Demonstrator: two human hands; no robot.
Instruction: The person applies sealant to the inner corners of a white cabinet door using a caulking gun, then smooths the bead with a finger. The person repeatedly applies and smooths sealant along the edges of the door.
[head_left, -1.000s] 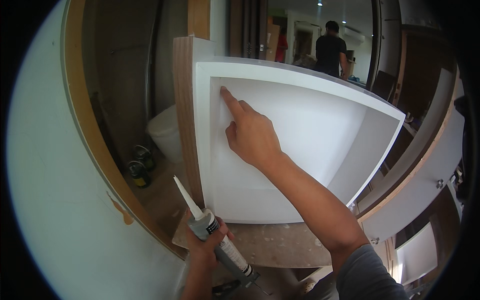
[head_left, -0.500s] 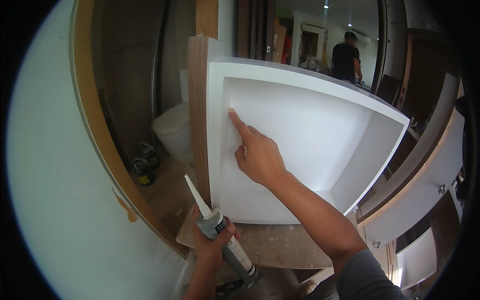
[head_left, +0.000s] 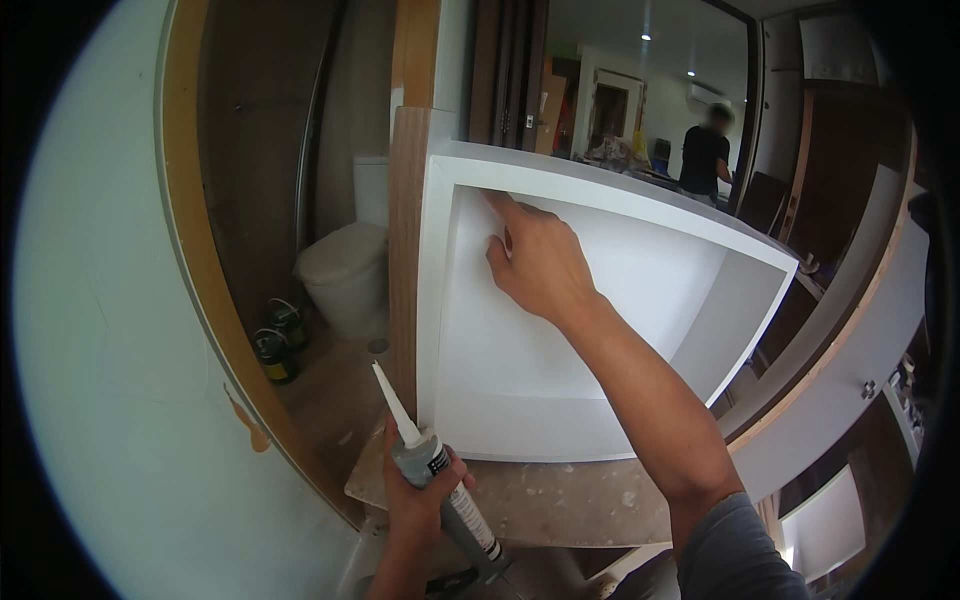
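Note:
A white open-fronted cabinet box [head_left: 610, 425] stands ahead of me, its left side against a wood-grain panel [head_left: 404, 250]. Into its upper left part reaches my right hand [head_left: 548, 255], index finger stretched up under the top edge and thumb apart; the fingertip is hidden by the rim. That hand holds nothing. Low and left of the box, my left hand [head_left: 415, 490] is wrapped round a caulking gun with a grey sealant tube [head_left: 466, 510], its white nozzle tilted up and to the left.
A worn, stained board [head_left: 570, 500] lies beneath the box. Beyond the doorway at left are a toilet [head_left: 345, 265] and small dark buckets [head_left: 275, 350]. A pale wall [head_left: 100, 300] borders the far left. In the back right, a person in dark clothes [head_left: 706, 155] stands.
My right hand has moved up from the inner left side of the box to its top left corner. My left hand keeps hold of the caulking gun. The view has shifted slightly.

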